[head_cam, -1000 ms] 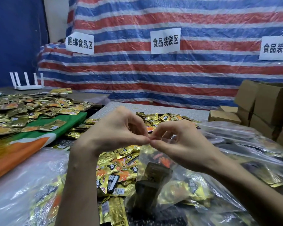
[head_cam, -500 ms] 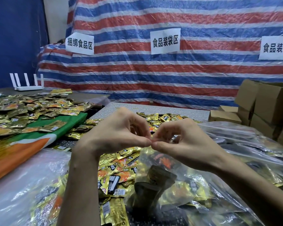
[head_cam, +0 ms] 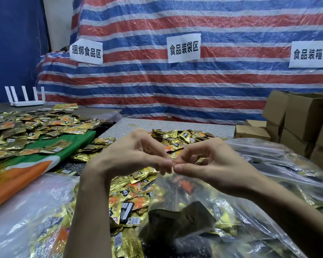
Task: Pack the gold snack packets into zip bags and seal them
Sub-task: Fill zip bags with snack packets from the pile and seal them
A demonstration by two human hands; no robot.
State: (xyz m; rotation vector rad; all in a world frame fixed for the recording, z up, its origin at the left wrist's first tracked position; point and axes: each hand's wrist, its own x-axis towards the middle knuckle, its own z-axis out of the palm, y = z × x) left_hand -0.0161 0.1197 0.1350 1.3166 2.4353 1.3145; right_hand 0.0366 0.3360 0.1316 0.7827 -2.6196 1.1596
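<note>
Pinching the top of a clear zip bag (head_cam: 194, 207), both hands meet in the middle of the scene, above the table. The left hand (head_cam: 131, 155) holds the bag's top edge between its thumb and first finger. The right hand (head_cam: 220, 164) holds it the same way just beside it, so the fingertips touch. A thin red strip (head_cam: 176, 161) on the bag's top shows between them. The other fingers of both hands are loosely curled and lifted off the bag.

The bag hangs down from the fingers toward the near side. Gold snack packets (head_cam: 225, 213) are inside it, and some of them look dark.

Very little has changed since a second ago. The hands have stayed in the same spot and still pinch the same place on the strip. The bag below them keeps the same shape. The things around it have not moved.

A loose heap (head_cam: 136, 192) of gold packets lies on the gray table (head_cam: 175, 125), under and behind the hands. More packets lie spread on a green and orange cloth (head_cam: 45, 161) at the left. A filled clear bag (head_cam: 22, 220) lies at the near left, and more filled bags (head_cam: 272, 155) lie at the right. Brown boxes (head_cam: 304, 118) stand at the far right. A white router (head_cam: 26, 102) with thin sticks stands at the far left. A red, blue and white striped sheet (head_cam: 175, 86) hangs at the far side, with three white signs (head_cam: 184, 47) on it.
</note>
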